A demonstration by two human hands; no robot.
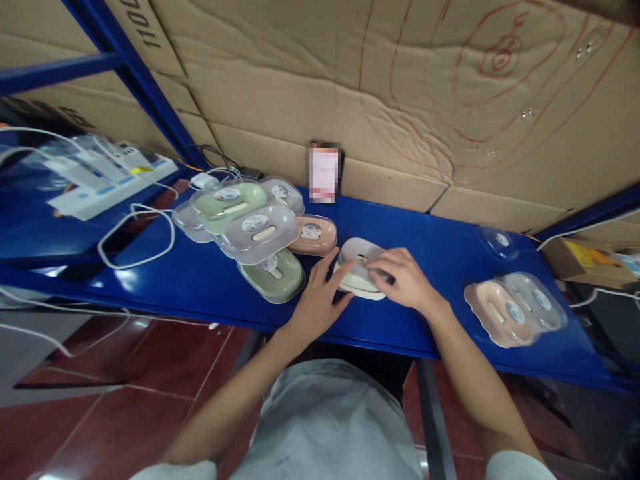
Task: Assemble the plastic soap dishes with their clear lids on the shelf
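Observation:
A cream, rounded box [361, 281] with a pale lid lies on the blue table in front of me. My left hand [320, 293] is at its left edge, fingers spread, the index finger reaching over the top and the thumb near the front rim. Over the right half of the box, my right hand [405, 277] has its fingers curled in close to the middle; whatever lies under those fingertips is hidden. Just left of my hands are a green lidded box [280, 283] and a peach one [320, 233], both under clear covers.
Several clear-covered boxes, including a green one [240, 200] and a grey one [260, 233], are piled at left. Right stand a peach box [493, 317] and clear covers [543, 303]. A phone [324, 173] leans on the cardboard wall. A power strip [115, 190] trails cables.

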